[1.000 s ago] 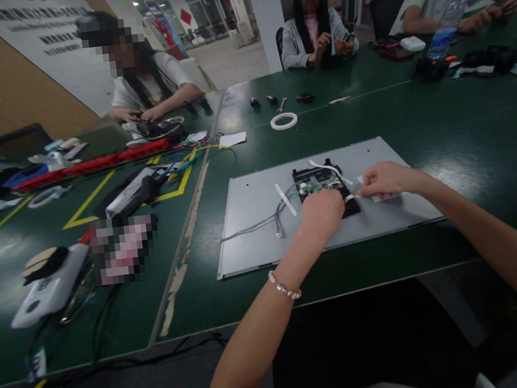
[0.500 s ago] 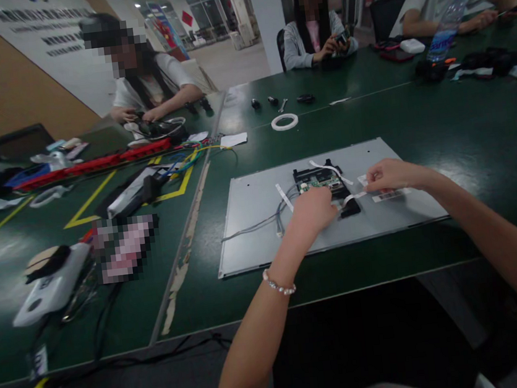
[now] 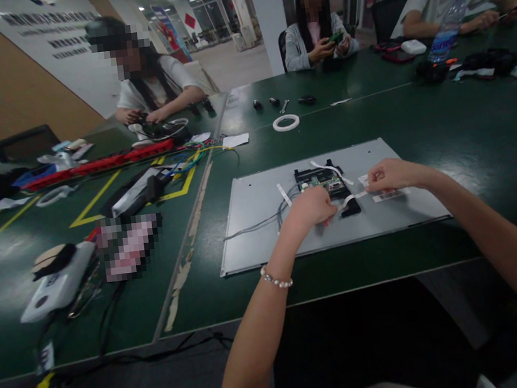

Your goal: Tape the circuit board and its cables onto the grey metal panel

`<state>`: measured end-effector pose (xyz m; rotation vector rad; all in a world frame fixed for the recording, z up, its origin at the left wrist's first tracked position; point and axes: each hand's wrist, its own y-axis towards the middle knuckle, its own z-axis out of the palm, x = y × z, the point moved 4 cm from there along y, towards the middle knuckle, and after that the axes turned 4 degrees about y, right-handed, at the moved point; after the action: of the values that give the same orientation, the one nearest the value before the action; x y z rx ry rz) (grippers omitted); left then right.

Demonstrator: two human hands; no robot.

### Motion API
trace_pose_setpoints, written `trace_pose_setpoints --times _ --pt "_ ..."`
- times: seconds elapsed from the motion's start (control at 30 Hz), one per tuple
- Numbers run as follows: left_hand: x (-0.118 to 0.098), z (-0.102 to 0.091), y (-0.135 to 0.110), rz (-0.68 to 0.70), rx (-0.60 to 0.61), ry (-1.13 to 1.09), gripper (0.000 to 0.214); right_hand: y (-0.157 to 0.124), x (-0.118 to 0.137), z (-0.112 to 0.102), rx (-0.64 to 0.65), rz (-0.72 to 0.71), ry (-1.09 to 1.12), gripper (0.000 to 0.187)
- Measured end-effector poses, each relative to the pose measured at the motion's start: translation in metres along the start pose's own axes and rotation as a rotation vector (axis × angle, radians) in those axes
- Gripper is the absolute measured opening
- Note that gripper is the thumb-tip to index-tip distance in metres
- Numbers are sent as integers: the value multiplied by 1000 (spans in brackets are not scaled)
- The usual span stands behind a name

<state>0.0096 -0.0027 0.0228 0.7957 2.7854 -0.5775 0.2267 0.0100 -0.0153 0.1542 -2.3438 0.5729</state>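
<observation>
right hand [image 3: 389, 175] pinches a flat white strip [image 3: 353, 197] lying crosswise on the smooth grey metal panel [image 3: 252, 219]; curled left hand [image 3: 311, 208] grips its other end.

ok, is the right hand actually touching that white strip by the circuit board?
Touching. Head view: the white strip runs from beside the left hand straight into the pinched fingertips of the right hand, with no gap visible.

The big dark green table [image 3: 417, 113] has yellow lines on its left part. A flat grey panel [image 3: 263, 231] lies in the middle. Behind it lie a white tape ring [image 3: 286, 122], a white paper [image 3: 235, 140] and a long red power strip [image 3: 105, 161].
</observation>
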Motion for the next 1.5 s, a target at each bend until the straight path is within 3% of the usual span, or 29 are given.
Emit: trace_pose_setpoints --times 0.17,0.33,0.43,0.57,0.67,0.8,0.93,1.03,1.17,1.23,1.3,1.4,1.5 --pt "7 0 2 57 77 -81 26 2 -8 -9 -91 15 -55 34" --pt "13 -2 3 85 76 -201 23 8 0 -11 -397 -307 -188 40" --pt "15 -10 0 68 29 -291 26 13 -4 -1 -418 -399 -429 58" --pt "18 -19 -3 70 -63 -375 29 20 -22 11 -296 -244 -581 64" --pt "23 -25 -2 34 -193 -337 31 23 -28 14 -272 -190 -596 65" --pt "32 -32 -3 -59 -391 -252 35 29 -31 11 -299 -161 -584 65" --pt "36 -37 -9 -230 -515 -104 32 32 -38 3 -339 -124 -553 64" --pt "37 -38 -12 -335 -559 18 29 31 -47 -4 -358 -53 -533 63" --pt "35 -35 -10 -353 -568 91 29 25 -44 -15 -430 2 -499 65" --pt "35 -35 -10 -364 -584 105 30 16 -25 -18 -536 -97 -495 68" --pt "36 -37 -12 -383 -598 109 31 3 7 -10 -560 -340 -531 69" --pt "38 -40 -15 -400 -630 123 32 -20 54 26 -329 -731 -554 65" --pt "41 -42 -17 -408 -658 136 34 -36 80 67 -89 -902 -502 64"
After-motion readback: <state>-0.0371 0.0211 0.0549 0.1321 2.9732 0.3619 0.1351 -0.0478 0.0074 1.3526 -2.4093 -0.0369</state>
